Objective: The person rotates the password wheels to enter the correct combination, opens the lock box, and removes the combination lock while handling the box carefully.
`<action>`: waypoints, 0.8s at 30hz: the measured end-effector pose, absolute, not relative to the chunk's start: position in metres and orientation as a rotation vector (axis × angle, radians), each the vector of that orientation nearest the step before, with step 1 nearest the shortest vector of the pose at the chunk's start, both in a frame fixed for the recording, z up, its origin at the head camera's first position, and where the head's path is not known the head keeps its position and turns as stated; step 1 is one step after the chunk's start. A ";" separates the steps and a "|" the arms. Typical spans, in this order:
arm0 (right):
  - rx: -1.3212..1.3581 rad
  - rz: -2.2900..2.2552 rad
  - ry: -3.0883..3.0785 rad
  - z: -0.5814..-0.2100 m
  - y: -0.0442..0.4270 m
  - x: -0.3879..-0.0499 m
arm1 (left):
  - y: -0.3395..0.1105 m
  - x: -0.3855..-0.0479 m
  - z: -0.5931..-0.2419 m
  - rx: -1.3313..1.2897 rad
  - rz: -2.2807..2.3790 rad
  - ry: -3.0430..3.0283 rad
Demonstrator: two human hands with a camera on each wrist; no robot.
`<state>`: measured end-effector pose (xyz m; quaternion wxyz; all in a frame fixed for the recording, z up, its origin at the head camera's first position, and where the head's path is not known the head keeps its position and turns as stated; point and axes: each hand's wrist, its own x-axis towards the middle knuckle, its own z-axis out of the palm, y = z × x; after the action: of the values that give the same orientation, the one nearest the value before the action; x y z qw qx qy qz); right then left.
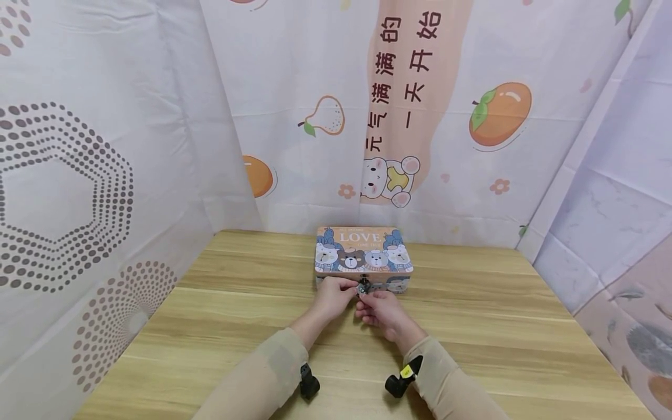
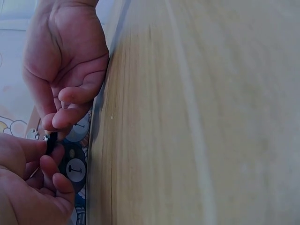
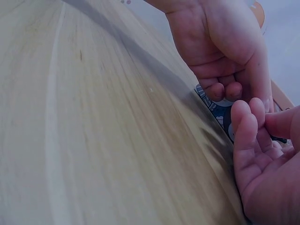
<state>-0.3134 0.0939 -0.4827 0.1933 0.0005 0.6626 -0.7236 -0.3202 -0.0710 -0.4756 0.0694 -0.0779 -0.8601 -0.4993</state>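
A rectangular tin box point(image 1: 364, 251) with bears and the word LOVE on its lid lies closed on the table. At its front clasp is a small black-and-silver lock point(image 1: 362, 288), seen as a dark piece point(image 2: 51, 142) in the left wrist view. My left hand point(image 1: 334, 294) pinches the lock from the left, thumb and index finger together. From the right, my right hand point(image 1: 385, 312) pinches it too, its other fingers loosely curled. In the right wrist view, the right hand point(image 3: 272, 164) covers most of the lock, while the left hand point(image 3: 225, 51) appears above.
The wooden table point(image 1: 472, 326) extends around the box. A printed curtain point(image 1: 315, 58) hangs right behind it, with more cloth at both sides. Black wrist cameras point(image 1: 308, 383) are strapped over the beige sleeves point(image 1: 257, 379).
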 end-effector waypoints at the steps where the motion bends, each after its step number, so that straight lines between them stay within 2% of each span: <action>1: 0.005 -2.030 1.860 -0.483 0.094 -0.313 | -0.070 -0.320 -0.475 -0.235 -1.504 -2.586; 24: -0.033 -1.934 1.923 -0.476 0.106 -0.311 | -0.064 -0.318 -0.476 -0.191 -1.601 -2.532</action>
<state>-0.3106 0.1056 -0.4757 0.2054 -0.0119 0.6900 -0.6939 -0.3183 -0.0636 -0.4759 0.0700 -0.0635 -0.8415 -0.5320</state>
